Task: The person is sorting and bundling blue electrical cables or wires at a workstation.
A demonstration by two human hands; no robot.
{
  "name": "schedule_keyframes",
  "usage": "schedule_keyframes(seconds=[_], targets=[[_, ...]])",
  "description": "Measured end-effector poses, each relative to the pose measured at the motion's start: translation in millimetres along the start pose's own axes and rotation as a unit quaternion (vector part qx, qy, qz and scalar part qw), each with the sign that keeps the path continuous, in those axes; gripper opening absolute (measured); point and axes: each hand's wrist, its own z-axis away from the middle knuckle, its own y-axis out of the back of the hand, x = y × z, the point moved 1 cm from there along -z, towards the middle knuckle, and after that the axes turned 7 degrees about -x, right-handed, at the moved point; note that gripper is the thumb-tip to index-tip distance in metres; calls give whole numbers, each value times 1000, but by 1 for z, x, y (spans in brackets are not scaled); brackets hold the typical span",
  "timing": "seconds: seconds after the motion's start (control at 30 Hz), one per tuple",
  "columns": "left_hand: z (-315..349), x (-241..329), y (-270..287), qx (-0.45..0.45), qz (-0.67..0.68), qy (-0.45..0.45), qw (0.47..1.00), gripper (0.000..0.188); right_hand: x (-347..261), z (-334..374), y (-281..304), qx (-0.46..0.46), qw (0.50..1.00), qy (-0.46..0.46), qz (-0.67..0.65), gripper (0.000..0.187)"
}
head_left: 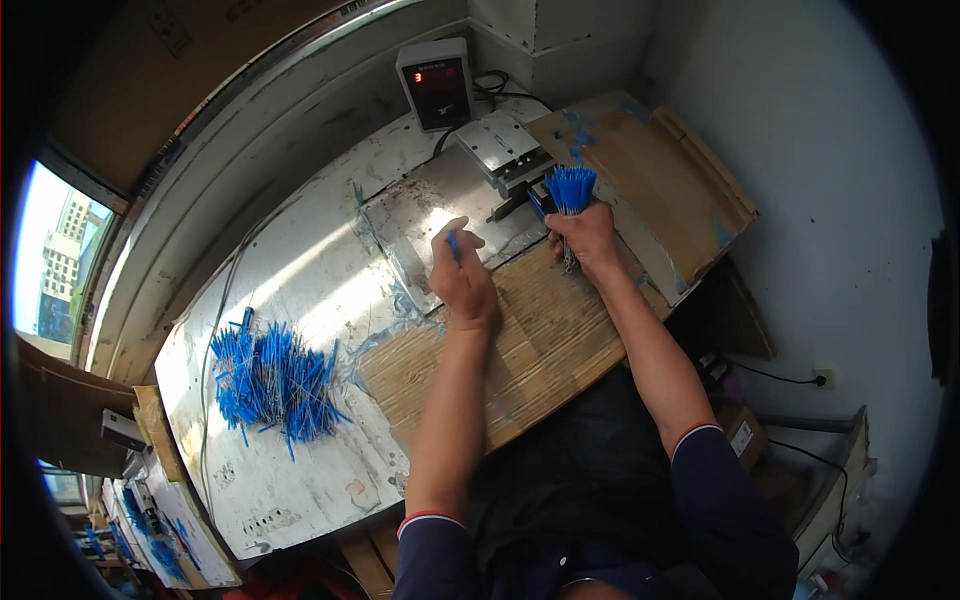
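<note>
My right hand [585,238] grips a bundle of blue-tipped thin sticks [571,188], held upright close to a small metal machine [508,152] at the back of the bench. My left hand [462,278] pinches a single blue stick [453,243] between thumb and fingers, over a shiny metal plate [425,210] in front of the machine. Both forearms reach across a worn wooden board [540,345].
A loose heap of several blue sticks [270,380] lies on the metal-covered bench top [290,290] to the left. A grey counter box with a red display [435,85] stands behind the machine. A cardboard-covered shelf [660,190] is at right, a window [55,260] far left.
</note>
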Motion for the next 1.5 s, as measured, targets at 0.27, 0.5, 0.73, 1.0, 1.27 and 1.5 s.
schedule_keyframes(seconds=[0.27,0.5,0.73,1.0,1.27,1.5], targets=[[3,0,-4,-28,-14,-23,999,16,-2,-3,-6,20,999,13,31,9],[3,-1,-4,-38,-32,-10,999,16,-3,-11,-7,24,998,12,62,9],[0,-5,-2,-11,-79,-26,996,18,-7,-10,-9,20,999,0,49,8],[-7,1,-6,21,-143,-97,985,27,2,-10,-8,26,998,-7,-58,11],[-8,-1,-23,-188,-232,2,954,20,12,-3,-11,7,983,17,-184,14],[-5,0,-37,-200,-188,36,961,19,15,8,-43,70,975,58,-201,16]])
